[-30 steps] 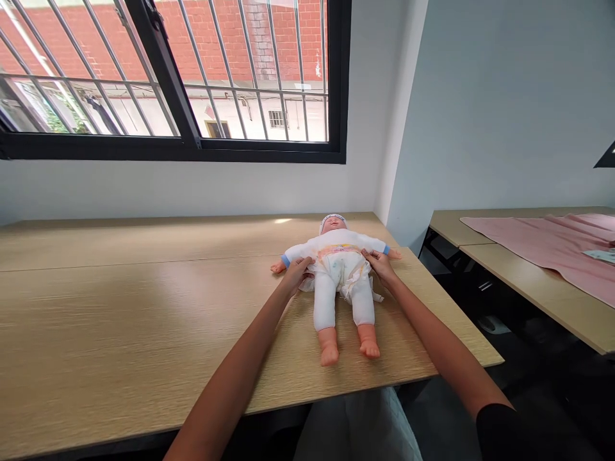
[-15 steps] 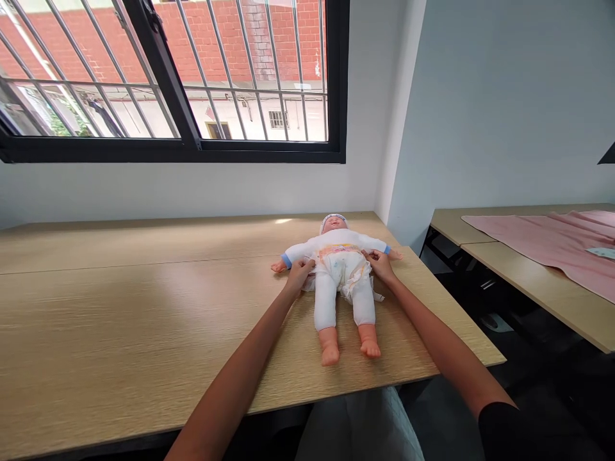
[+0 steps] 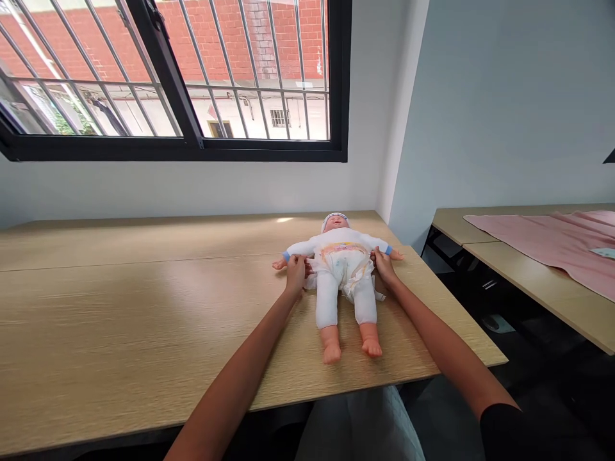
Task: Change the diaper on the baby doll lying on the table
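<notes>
A baby doll [image 3: 327, 307] in white clothes with blue cuffs and a patterned cap lies on its back, arms spread and feet toward me. Around its hips is a white disposable diaper [image 3: 344, 261] with a coloured print at the waist and frilled leg edges. My left hand [image 3: 296, 273] is at the doll's hip on the left, fingers closed on the diaper's side edge. On the other side, my right hand [image 3: 384, 266] pinches the diaper's edge near the doll's cuff. The fingertips of both hands are partly hidden.
The doll lies on a light wooden table [image 3: 144, 333], near its right end. A barred window [image 3: 269, 153] is in the wall behind. To the right, across a gap, stands another table [image 3: 533, 272] with a pink cloth [image 3: 542, 240] on it.
Both hands have shifted slightly outward from the diaper's front toward its sides. The doll stays in place, and the view has moved a little.
</notes>
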Action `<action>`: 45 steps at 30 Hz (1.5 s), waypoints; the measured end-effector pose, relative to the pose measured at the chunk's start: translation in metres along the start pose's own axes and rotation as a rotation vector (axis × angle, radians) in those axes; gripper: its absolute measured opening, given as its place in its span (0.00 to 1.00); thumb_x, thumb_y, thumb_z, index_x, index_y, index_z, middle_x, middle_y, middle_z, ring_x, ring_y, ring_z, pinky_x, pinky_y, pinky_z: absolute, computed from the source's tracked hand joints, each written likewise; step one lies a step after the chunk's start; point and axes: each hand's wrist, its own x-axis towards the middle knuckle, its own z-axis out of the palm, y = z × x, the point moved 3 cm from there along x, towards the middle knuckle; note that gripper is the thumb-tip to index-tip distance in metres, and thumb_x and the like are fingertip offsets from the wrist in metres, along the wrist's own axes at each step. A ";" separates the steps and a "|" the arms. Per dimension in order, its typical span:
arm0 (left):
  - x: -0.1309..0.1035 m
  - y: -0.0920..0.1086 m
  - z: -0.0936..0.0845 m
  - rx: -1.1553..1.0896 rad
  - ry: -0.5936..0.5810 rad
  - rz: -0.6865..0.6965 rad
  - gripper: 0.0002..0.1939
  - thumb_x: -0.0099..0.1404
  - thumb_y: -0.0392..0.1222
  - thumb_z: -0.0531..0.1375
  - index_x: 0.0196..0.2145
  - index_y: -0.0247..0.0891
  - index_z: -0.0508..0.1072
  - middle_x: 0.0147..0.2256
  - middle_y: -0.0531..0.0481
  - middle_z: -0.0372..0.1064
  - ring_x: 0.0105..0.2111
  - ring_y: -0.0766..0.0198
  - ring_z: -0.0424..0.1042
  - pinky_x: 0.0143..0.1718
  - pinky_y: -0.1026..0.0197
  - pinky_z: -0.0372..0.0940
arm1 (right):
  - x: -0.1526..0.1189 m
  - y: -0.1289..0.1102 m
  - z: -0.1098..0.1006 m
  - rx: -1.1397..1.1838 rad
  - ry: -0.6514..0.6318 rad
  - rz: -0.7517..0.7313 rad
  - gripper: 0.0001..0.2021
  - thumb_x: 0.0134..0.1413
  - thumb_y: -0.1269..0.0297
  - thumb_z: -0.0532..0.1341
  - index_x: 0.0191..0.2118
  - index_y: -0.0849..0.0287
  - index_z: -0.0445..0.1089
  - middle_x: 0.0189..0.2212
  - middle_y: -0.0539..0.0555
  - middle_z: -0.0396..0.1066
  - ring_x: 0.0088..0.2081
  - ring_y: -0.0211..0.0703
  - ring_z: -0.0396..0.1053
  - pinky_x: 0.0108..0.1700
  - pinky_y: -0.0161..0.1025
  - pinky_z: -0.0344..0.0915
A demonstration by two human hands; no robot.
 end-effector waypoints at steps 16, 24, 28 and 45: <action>-0.055 0.084 0.056 0.577 -0.318 0.910 0.12 0.70 0.47 0.51 0.39 0.40 0.70 0.40 0.46 0.72 0.44 0.57 0.69 0.51 0.54 0.61 | -0.013 -0.007 0.009 -0.079 -0.074 -0.087 0.24 0.49 0.37 0.55 0.24 0.56 0.64 0.21 0.51 0.68 0.29 0.45 0.65 0.33 0.41 0.64; -0.063 0.072 0.125 1.201 -0.643 1.131 0.15 0.72 0.41 0.49 0.38 0.40 0.76 0.42 0.47 0.76 0.53 0.54 0.67 0.62 0.41 0.48 | -0.013 -0.014 -0.008 -0.129 -0.451 0.010 0.08 0.53 0.60 0.60 0.36 0.60 0.68 0.31 0.52 0.72 0.33 0.40 0.69 0.37 0.36 0.67; -0.049 0.060 0.116 1.193 -0.652 1.072 0.15 0.72 0.42 0.49 0.36 0.40 0.75 0.40 0.48 0.76 0.50 0.56 0.69 0.59 0.44 0.53 | -0.019 -0.035 -0.027 -0.242 -0.825 0.167 0.15 0.46 0.63 0.69 0.41 0.61 0.70 0.35 0.54 0.74 0.33 0.37 0.70 0.36 0.34 0.68; -0.050 0.062 0.113 1.145 -0.660 1.031 0.14 0.71 0.43 0.50 0.37 0.41 0.75 0.42 0.49 0.76 0.52 0.56 0.68 0.62 0.42 0.50 | -0.044 -0.046 -0.033 -0.421 -1.124 0.355 0.32 0.40 0.61 0.74 0.51 0.62 0.61 0.31 0.52 0.76 0.30 0.39 0.74 0.29 0.33 0.69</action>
